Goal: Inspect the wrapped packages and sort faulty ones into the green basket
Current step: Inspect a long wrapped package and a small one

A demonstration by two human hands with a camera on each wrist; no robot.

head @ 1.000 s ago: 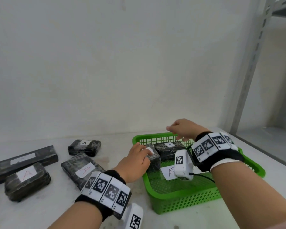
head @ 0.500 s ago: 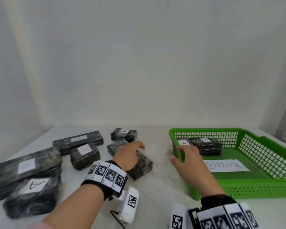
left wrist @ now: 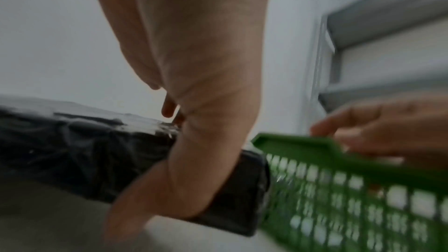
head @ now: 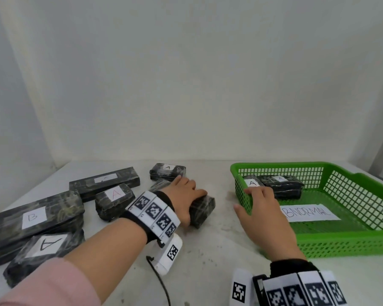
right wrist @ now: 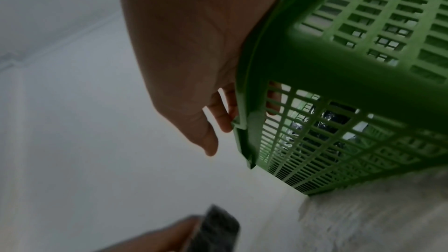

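- The left hand (head: 184,195) wraps its fingers (head: 199,192) over a black wrapped package (head: 201,208) lying on the bench (head: 219,250); lift it and turn every face to check the wrap.
- The right hand (head: 265,208) lies relaxed, fingers draped over the green basket (head: 341,241) rim, holding nothing.
- The head view alone shows two packages and an "ABNORMAL" label (head: 307,213) inside; the left wrist view shows the thumb (left wrist: 135,208) underneath.

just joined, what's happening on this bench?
A person is sorting black wrapped packages. The left hand grips one package on the table. The right hand rests its fingers over the near-left rim of the green basket, which already holds two packages and an "ABNORMAL" label.
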